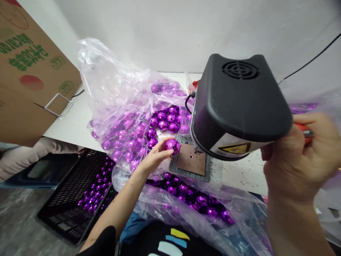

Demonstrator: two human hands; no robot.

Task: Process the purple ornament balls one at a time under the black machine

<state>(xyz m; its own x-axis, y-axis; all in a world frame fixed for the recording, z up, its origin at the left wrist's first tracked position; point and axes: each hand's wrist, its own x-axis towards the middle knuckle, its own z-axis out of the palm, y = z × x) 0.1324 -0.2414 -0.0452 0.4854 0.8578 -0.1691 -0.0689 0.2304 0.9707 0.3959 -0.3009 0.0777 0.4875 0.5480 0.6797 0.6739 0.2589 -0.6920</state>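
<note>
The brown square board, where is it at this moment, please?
In the head view, the board lies near the centre on a gray base, just right of the purple ball in the left hand.

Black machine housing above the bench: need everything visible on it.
The black housing looks like smooth moulded plastic, upright, with rounded corners, a round vent on top and a dipped far edge. Its near side carries a pale label with a yellow warning triangle; a black cable shows at its left. It overhangs part of a grey base plate. At its right, the right hand holds a red handle; finger contact with the housing is unclear.
</note>
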